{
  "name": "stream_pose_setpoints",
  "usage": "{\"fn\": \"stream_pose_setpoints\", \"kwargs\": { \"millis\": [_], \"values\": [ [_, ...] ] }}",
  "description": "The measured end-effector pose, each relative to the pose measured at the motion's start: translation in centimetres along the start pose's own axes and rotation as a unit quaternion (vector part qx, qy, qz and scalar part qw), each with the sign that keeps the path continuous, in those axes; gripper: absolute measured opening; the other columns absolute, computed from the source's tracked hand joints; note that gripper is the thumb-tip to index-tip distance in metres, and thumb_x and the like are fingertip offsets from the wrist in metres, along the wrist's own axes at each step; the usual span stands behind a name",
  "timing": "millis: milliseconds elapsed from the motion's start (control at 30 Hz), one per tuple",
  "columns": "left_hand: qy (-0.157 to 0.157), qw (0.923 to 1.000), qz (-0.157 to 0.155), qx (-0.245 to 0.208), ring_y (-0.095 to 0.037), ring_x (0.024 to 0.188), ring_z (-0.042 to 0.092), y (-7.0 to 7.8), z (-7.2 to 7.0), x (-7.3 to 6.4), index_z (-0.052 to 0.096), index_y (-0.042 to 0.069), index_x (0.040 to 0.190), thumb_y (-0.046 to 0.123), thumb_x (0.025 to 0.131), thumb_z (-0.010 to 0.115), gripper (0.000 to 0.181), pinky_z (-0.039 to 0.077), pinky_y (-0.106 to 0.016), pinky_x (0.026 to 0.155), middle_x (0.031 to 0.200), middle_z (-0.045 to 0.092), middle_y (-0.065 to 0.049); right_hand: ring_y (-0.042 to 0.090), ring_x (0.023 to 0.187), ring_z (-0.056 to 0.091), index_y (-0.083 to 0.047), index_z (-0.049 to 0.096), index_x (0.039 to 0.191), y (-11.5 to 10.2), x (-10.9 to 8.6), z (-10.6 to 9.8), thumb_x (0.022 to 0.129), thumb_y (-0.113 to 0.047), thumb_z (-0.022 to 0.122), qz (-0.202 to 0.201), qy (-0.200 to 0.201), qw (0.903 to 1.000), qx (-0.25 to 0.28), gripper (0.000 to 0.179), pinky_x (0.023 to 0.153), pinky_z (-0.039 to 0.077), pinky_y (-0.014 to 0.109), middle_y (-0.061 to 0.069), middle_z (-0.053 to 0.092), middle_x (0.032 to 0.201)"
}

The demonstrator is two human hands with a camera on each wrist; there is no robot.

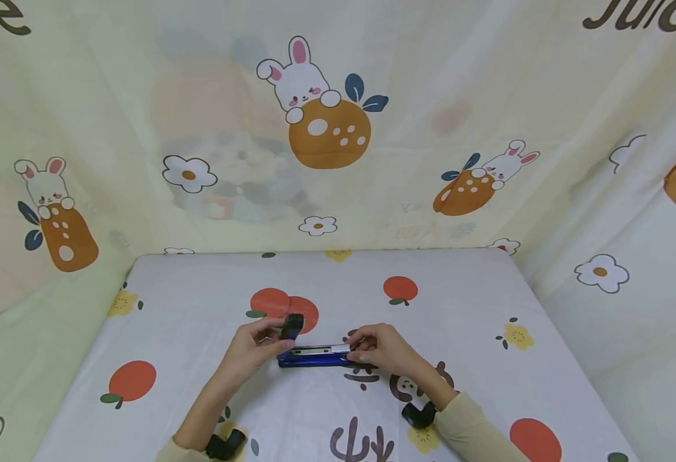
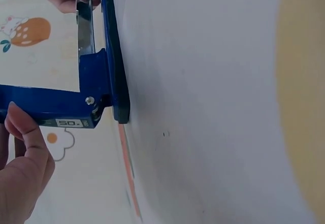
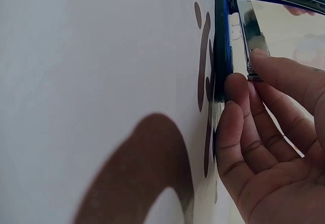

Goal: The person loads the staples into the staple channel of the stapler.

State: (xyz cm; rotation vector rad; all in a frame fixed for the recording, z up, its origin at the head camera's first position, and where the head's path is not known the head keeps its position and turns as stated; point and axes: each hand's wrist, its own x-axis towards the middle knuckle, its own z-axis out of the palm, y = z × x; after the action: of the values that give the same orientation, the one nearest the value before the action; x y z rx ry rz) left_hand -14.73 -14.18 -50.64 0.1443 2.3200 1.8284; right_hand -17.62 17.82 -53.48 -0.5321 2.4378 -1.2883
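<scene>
A blue stapler [image 1: 309,362] lies opened out on the table near the middle in the head view. Its top arm [image 2: 48,103] is swung up from the hinge, roughly square to the base in the left wrist view. My left hand [image 1: 248,353] grips that raised arm between thumb and fingers. At the other end, my right hand [image 1: 385,350] pinches the front of the silver staple magazine [image 3: 252,23], thumb on its upper side and fingers beneath. The magazine stands slightly lifted off the base, with a gap between them. What lies inside the magazine is hidden.
A patterned cloth with fruit and flowers covers the table [image 1: 465,378]. Printed curtains [image 1: 338,199] hang at the back and both sides. Black wrist straps [image 1: 419,416] sit on both forearms near the sleeves.
</scene>
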Motion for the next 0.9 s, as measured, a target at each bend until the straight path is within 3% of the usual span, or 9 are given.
{"fn": "stream_pose_setpoints", "kwargs": {
  "millis": [400, 633, 900],
  "values": [
    [-0.009, 0.9999, 0.000, -0.010, -0.016, 0.086, 0.056, 0.2, 0.7, 0.3, 0.076, 0.011, 0.125, 0.013, 0.086, 0.088, 0.040, 0.047, -0.019, 0.071, 0.096, 0.060, -0.006, 0.012, 0.078, 0.066, -0.007, 0.079, 0.110, 0.0, 0.1, 0.0, 0.091, -0.015, 0.084, -0.008, 0.001, 0.9999, -0.009, 0.021, 0.066, 0.050, 0.019, 0.004, 0.078, 0.094],
    [-0.006, 0.9998, 0.012, 0.017, -0.013, 0.075, 0.048, 0.3, 1.3, 0.4, 0.078, 0.013, 0.119, 0.015, 0.087, 0.088, 0.034, 0.037, -0.021, 0.062, 0.084, 0.052, -0.002, 0.013, 0.078, 0.065, -0.008, 0.079, 0.110, -0.2, 0.1, 0.0, 0.091, -0.015, 0.085, -0.007, 0.000, 0.9999, -0.015, 0.021, 0.066, 0.050, 0.019, 0.004, 0.077, 0.094],
    [-0.001, 0.9993, 0.023, 0.027, -0.013, 0.076, 0.050, 0.0, 1.8, 0.6, 0.078, 0.012, 0.119, 0.013, 0.087, 0.088, 0.033, 0.039, -0.022, 0.063, 0.083, 0.053, -0.002, 0.014, 0.079, 0.065, -0.008, 0.079, 0.110, -0.2, 0.1, 0.0, 0.091, -0.016, 0.085, -0.007, -0.001, 0.9999, -0.012, 0.022, 0.067, 0.050, 0.018, 0.004, 0.077, 0.095]
  ]
}}
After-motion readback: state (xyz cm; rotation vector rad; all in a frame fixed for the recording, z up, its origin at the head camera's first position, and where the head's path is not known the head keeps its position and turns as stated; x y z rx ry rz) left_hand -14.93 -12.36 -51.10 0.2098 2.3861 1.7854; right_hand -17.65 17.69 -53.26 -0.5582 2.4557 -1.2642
